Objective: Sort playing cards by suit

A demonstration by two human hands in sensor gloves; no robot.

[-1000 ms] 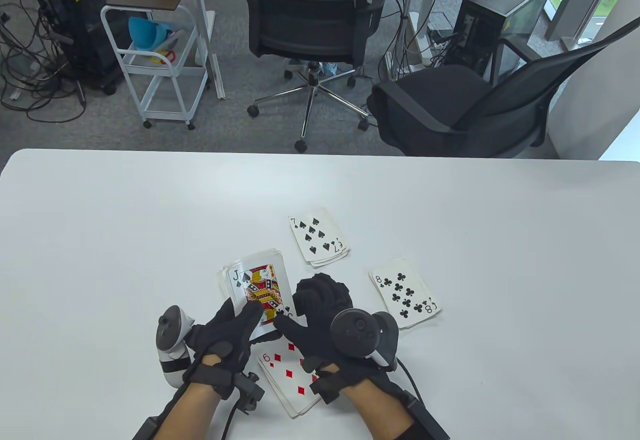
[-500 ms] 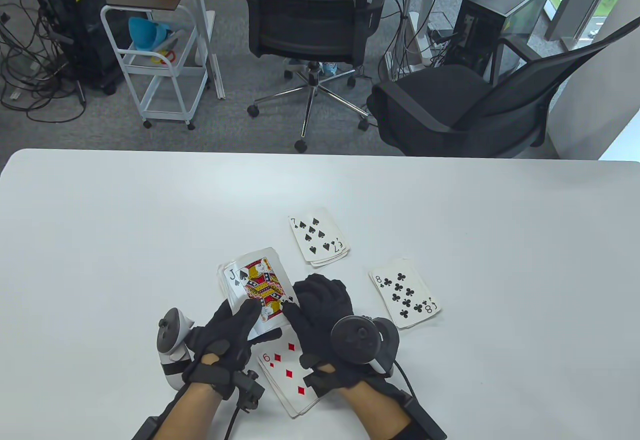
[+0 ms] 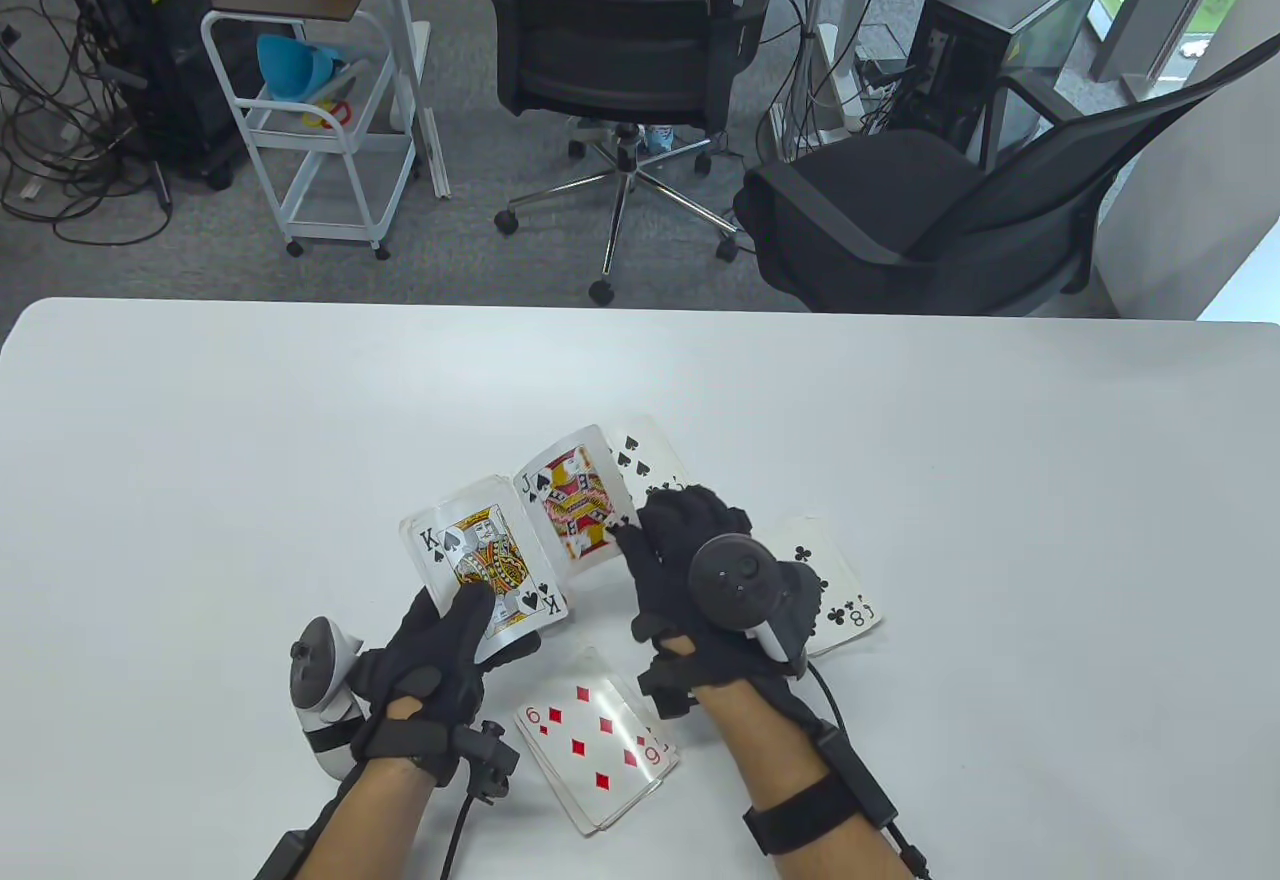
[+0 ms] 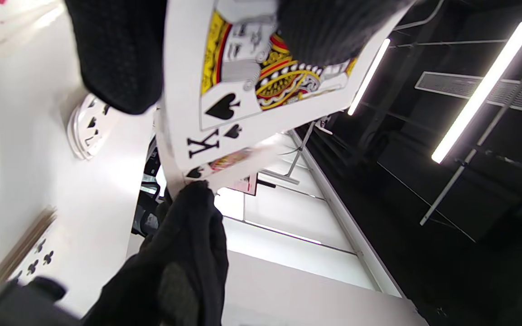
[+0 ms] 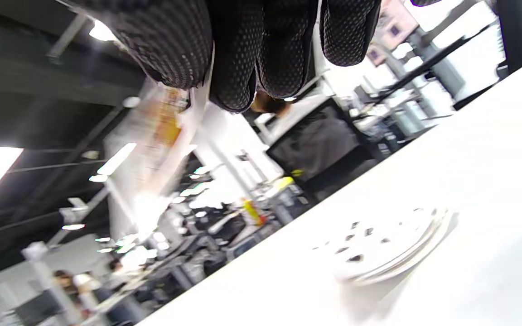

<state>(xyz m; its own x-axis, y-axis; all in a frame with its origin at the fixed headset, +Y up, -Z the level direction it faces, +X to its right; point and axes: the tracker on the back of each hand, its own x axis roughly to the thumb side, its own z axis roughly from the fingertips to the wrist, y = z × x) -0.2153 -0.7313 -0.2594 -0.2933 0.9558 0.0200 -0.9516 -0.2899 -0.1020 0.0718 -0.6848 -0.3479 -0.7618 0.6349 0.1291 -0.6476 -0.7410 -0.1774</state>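
My left hand (image 3: 440, 660) holds the face-up deck (image 3: 485, 565) above the table, its thumb across the king of spades (image 4: 243, 99) on top. My right hand (image 3: 680, 560) pinches the jack of spades (image 3: 575, 505) by its near corner and holds it over the spades pile (image 3: 645, 455), whose seven is mostly covered. The clubs pile (image 3: 835, 585) lies to the right, partly under my right hand. The diamonds pile (image 3: 600, 735), a six on top, lies near the front edge between my wrists. In the right wrist view the jack (image 5: 161, 136) is a blur and the spades pile (image 5: 388, 244) lies below.
The white table (image 3: 1000, 520) reaches wide on both sides of the piles. Beyond its far edge stand two black office chairs (image 3: 900, 210), a white cart (image 3: 320, 120) and computer towers.
My right hand has drawn the jack of spades off the deck and carried it up and right, over the spades pile. The king of spades now tops the deck, which shifted slightly left.
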